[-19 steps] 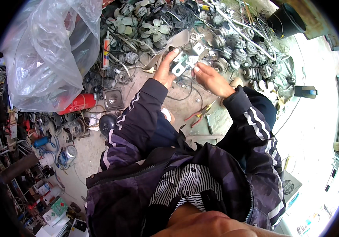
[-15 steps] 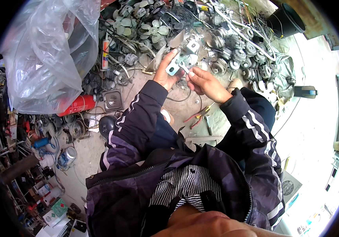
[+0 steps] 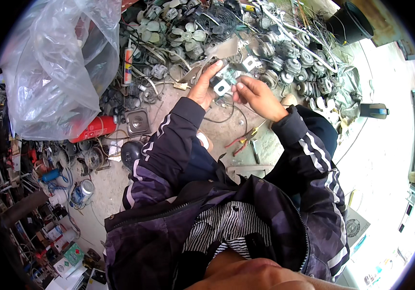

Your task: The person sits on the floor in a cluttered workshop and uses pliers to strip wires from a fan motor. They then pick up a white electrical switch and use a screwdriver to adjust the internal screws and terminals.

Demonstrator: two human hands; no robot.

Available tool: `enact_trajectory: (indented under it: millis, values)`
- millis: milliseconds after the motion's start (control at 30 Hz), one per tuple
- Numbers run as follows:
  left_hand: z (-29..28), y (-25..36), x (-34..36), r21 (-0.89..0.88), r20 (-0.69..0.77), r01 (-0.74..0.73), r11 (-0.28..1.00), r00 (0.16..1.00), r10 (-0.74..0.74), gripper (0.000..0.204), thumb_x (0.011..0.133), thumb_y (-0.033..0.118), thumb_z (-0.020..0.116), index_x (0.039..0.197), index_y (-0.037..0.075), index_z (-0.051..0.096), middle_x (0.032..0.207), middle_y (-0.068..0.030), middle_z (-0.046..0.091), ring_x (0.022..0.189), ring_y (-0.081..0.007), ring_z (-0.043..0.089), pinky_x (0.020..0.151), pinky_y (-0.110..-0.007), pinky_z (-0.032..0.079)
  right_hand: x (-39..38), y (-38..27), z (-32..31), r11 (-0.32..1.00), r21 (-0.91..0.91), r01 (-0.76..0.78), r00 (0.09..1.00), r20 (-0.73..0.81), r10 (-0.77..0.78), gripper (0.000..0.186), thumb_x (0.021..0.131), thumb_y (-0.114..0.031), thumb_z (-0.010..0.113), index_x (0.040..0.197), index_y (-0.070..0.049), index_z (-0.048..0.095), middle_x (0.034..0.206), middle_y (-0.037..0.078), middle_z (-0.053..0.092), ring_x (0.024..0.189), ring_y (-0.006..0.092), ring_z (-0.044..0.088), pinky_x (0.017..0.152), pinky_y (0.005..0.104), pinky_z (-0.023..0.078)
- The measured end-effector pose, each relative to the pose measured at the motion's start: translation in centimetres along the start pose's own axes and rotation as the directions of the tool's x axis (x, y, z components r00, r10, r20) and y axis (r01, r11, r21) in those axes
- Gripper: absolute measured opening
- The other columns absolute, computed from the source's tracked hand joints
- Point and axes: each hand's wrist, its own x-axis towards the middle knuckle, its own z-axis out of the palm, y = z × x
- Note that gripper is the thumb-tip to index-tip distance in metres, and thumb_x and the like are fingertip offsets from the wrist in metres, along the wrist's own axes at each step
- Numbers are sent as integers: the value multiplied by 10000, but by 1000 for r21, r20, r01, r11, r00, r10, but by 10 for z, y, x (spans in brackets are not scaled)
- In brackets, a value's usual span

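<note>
My left hand (image 3: 205, 86) is closed round the side of a pale metal bracket (image 3: 221, 88), its thumb extended along the far side. Bent tabs with holes show on the bracket, and its middle is blurred by glare. Close to its right side, my right hand (image 3: 260, 98) has its fingers curled in a pinch; whatever they hold is too small or hidden to name. Below the hands, red-handled pliers (image 3: 242, 140) and a dark-handled tool (image 3: 255, 152) lie on the floor.
Small motors (image 3: 292, 66), fan blades (image 3: 189, 37) and cables are heaped ahead. A clear plastic bag (image 3: 57, 72) stands at far left above a red cylinder (image 3: 96, 128) and a metal lid (image 3: 138, 122). A black bucket (image 3: 350, 25) is at far right.
The bracket has turned and tilted in my left hand. My right hand has shifted slightly right, off the bracket's near tab, with its fingers more curled.
</note>
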Motion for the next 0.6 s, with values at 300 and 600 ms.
enact_trajectory:
  millis: [300,600]
  values:
    - [-16,-6,11,-228,27,90,970,996,-86,446,855,475,641,1117,120,580,928,-43,655,767,-164,640,598,-233,517,-3,-27,19,914,-370,167,912,-294,-286,191,966,-190,522,953,-17,601,830,103,615,767,179,583,723,298,464]
    - [-9,-21,16,-319,30,196,927,980,-197,360,809,496,692,942,181,579,796,41,598,711,-80,591,602,-230,508,11,-15,22,782,-595,184,801,-371,-471,148,825,-171,665,965,-134,691,776,91,668,628,249,637,576,327,497]
